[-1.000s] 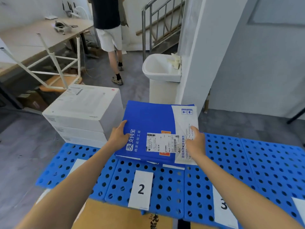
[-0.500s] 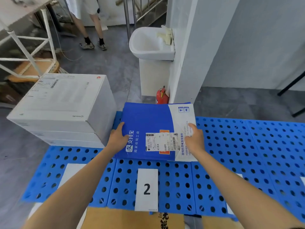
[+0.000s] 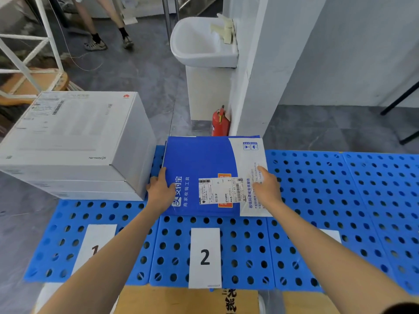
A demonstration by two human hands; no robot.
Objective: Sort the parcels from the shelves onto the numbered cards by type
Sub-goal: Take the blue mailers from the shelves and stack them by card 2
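White boxes [image 3: 74, 141] stand mid-left. Just right of them, the left hand [image 3: 161, 189] grips the left edge of the blue parcel [image 3: 204, 162], thumb on top. The parcel lies centre frame on the mat [image 3: 317, 189], above card 2 [image 3: 205, 257]. The right hand [image 3: 268, 189] rests on its right edge; I cannot tell whether it grips.

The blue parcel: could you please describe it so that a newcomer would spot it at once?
Find the blue perforated mat, then the card numbered 2. Just beyond that card is the blue parcel, right of the white boxes. It alone is flat and blue, with a white strip and shipping label.
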